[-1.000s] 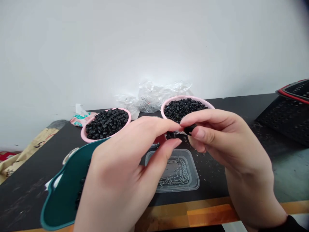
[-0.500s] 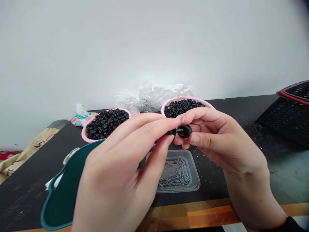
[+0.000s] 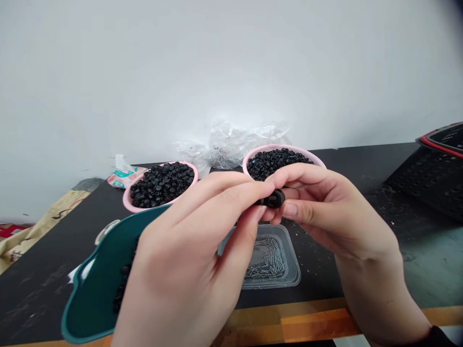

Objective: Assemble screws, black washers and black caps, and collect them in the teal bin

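Note:
Pinched between the fingertips of both hands is a small round black plastic piece (image 3: 275,198). My right hand (image 3: 336,217) grips it with the thumb below and fingers above. From the other side my left hand (image 3: 202,231) has thumb and fingers closed on a second black plastic part (image 3: 263,201), mostly covered by the fingers and touching the first piece. Below the hands sits a clear plastic tub (image 3: 294,274) of small metal springs (image 3: 275,260), partly hidden by my left hand.
Two pink baskets of black parts stand behind, one left (image 3: 126,201), one right (image 3: 247,168). A teal tray (image 3: 83,308) with black pieces lies at left. Crumpled clear plastic (image 3: 231,144) rests by the wall. A black crate (image 3: 427,178) stands at right.
My left hand has moved slightly right, bringing the two black parts together. The spring that showed between them is now out of sight. More black pieces show in the teal tray.

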A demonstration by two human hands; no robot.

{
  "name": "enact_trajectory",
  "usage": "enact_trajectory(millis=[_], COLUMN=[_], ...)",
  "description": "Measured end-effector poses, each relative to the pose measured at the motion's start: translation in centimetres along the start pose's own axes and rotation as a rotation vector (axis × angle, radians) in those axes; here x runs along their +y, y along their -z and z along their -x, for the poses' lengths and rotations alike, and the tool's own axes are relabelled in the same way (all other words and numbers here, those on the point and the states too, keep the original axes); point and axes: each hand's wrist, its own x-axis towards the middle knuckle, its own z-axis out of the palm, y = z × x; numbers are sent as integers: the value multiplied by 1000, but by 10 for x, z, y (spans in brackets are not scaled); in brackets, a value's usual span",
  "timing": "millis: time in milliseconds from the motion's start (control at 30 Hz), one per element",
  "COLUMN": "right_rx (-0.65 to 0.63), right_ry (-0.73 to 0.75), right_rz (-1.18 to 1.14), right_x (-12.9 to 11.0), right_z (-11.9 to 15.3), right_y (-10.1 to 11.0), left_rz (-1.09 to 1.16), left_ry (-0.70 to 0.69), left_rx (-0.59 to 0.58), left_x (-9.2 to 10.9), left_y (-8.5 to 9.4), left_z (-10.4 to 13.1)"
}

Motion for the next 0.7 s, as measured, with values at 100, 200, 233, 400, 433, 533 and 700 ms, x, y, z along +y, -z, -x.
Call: enact_trajectory(millis=[100,200,233,400,433,533,700], right_rx=[3,4,9,87,98,107,108], right_ry=[-7,-11,-5,45,56,97,105], right_rz=[-7,6,12,100,122,139,94], right_x=[1,1,1,2,2,3,5], right_z=[1,2,2,2,3,3,2], right_y=[-1,-1,-1,-2,-2,-4,-6], left_rz=[18,14,9,-19,-23,-9,28], left_ry=[9,0,-5,-29,-30,-45,-108], left_rx=[-35,-18,-15,-4,-2,-15,-45], left_x=[1,1,1,2,2,5,8], left_y=[0,-2,-3,-9,-10,-12,-14], left_z=[-1,-1,-1,-3,-3,-4,-4])
